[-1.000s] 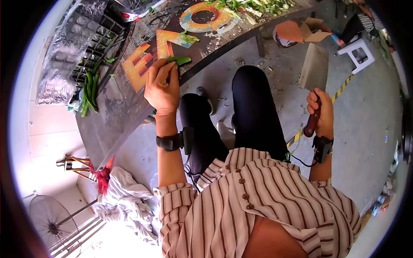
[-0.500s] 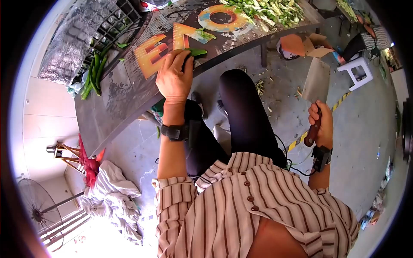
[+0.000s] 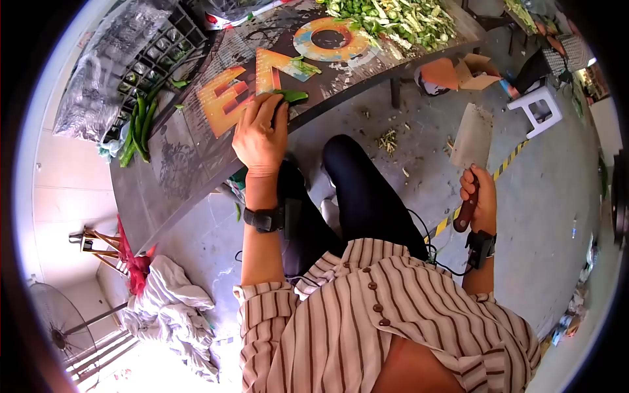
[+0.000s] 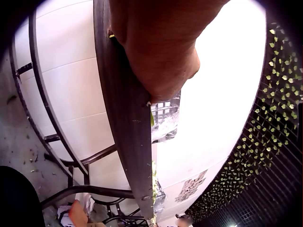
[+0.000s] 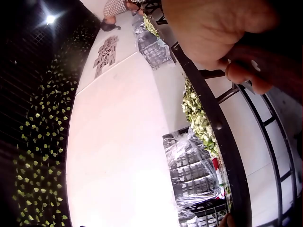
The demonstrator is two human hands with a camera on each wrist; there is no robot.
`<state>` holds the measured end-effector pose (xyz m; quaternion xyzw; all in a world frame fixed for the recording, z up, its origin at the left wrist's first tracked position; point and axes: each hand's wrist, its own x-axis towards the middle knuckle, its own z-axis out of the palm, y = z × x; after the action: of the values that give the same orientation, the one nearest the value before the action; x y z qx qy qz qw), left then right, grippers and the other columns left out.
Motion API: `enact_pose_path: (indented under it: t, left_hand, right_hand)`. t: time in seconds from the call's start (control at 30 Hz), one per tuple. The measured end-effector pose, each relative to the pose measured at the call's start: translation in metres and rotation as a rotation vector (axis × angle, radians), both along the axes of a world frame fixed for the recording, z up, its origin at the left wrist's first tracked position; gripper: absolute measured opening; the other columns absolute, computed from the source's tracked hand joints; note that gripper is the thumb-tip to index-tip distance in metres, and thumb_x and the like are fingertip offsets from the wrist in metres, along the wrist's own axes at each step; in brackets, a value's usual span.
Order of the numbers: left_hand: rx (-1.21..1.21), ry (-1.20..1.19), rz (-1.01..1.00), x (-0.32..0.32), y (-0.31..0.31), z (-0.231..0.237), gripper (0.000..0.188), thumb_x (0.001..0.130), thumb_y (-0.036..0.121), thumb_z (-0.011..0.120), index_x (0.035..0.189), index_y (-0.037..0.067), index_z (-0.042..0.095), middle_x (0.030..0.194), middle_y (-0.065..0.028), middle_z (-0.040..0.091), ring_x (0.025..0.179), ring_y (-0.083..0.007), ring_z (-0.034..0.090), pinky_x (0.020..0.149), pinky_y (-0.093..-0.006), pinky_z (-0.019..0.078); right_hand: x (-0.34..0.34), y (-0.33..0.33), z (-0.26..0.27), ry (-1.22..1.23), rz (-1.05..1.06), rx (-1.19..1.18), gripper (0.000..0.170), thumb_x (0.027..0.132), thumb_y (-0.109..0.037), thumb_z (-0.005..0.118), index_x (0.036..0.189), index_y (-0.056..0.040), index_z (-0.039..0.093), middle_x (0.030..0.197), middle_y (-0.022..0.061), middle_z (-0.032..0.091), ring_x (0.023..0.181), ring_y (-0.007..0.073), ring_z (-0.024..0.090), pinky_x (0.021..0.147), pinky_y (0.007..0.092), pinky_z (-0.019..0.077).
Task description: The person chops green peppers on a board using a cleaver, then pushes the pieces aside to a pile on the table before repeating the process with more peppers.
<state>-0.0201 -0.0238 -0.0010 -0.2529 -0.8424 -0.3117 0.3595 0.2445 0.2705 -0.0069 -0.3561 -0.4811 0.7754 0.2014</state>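
My left hand (image 3: 262,139) is at the near edge of the painted table (image 3: 154,190), its fingertips pinching a green pepper (image 3: 293,95) against the tabletop. Part of the pepper is hidden under the fingers. Out to the right, over the floor, my right hand (image 3: 483,196) grips a cleaver (image 3: 473,134) by its dark wooden handle, blade pointing away from me. In the right wrist view the cleaver handle (image 5: 279,66) shows in the fingers; the left wrist view shows mostly the back of the left hand (image 4: 156,56).
A heap of chopped green pepper (image 3: 400,23) lies at the far side of the table. Several whole green peppers (image 3: 139,130) lie at left, beside a black crate (image 3: 157,59) with clear plastic. Beyond the table are an open cardboard box (image 3: 477,71) and a white stool (image 3: 537,110).
The head view has shifted a little, showing more of the chopped heap. The left hand stays on the pepper at the table edge. The cleaver hangs slightly lower in view, still in the right hand.
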Motion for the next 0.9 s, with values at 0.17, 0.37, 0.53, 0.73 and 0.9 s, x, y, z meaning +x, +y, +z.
enact_pose_path:
  t: [0.17,0.37,0.53,0.73,0.9]
  left_hand:
    - [0.001,0.015,0.002,0.002,-0.001,0.0,0.012,0.082,0.016,0.071,0.093,0.014,0.072,0.095,0.002,0.068,0.083,-0.0207,0.066,0.073,-0.0304,0.052]
    - [-0.034,-0.001,0.013,0.005,0.0,0.006,0.012,0.084,0.014,0.069,0.096,0.012,0.071,0.095,0.0003,0.068,0.083,-0.0219,0.067,0.073,-0.0309,0.0524]
    - [-0.078,-0.018,0.052,0.007,0.001,0.009,0.014,0.082,0.013,0.072,0.096,0.012,0.072,0.097,-0.0001,0.069,0.083,-0.0218,0.067,0.073,-0.0307,0.0529]
    - [-0.129,-0.031,0.108,0.009,0.002,0.011,0.016,0.079,0.01,0.074,0.095,0.011,0.073,0.097,-0.0001,0.07,0.083,-0.0217,0.067,0.074,-0.0307,0.0531]
    - [-0.149,-0.03,0.104,0.009,0.004,0.012,0.019,0.078,0.009,0.075,0.096,0.01,0.072,0.098,-0.0021,0.07,0.083,-0.0225,0.067,0.074,-0.0309,0.0531]
  right_hand:
    - [-0.004,0.003,-0.002,-0.023,-0.008,0.021,0.013,0.094,-0.017,0.054,0.088,-0.0079,0.048,0.071,-0.0006,0.049,0.055,0.0065,0.043,0.045,0.0232,0.0387]
    - [0.003,0.01,-0.003,0.033,0.023,0.03,0.015,0.094,-0.018,0.053,0.086,-0.0082,0.047,0.069,-0.0006,0.048,0.054,0.0067,0.043,0.045,0.0236,0.0388]
    - [0.008,0.02,-0.007,0.001,-0.036,0.041,0.018,0.095,-0.024,0.053,0.084,-0.0099,0.047,0.069,-0.001,0.046,0.054,0.007,0.042,0.047,0.0232,0.0392]
    - [-0.004,0.038,-0.017,-0.007,-0.079,-0.027,0.019,0.094,-0.025,0.054,0.084,-0.0109,0.046,0.069,-0.0016,0.046,0.055,0.0066,0.042,0.047,0.0225,0.039]
    - [-0.026,0.051,-0.018,-0.011,0.011,0.02,0.02,0.095,-0.026,0.052,0.083,-0.0111,0.046,0.069,-0.0019,0.046,0.054,0.0061,0.041,0.047,0.0222,0.0391]
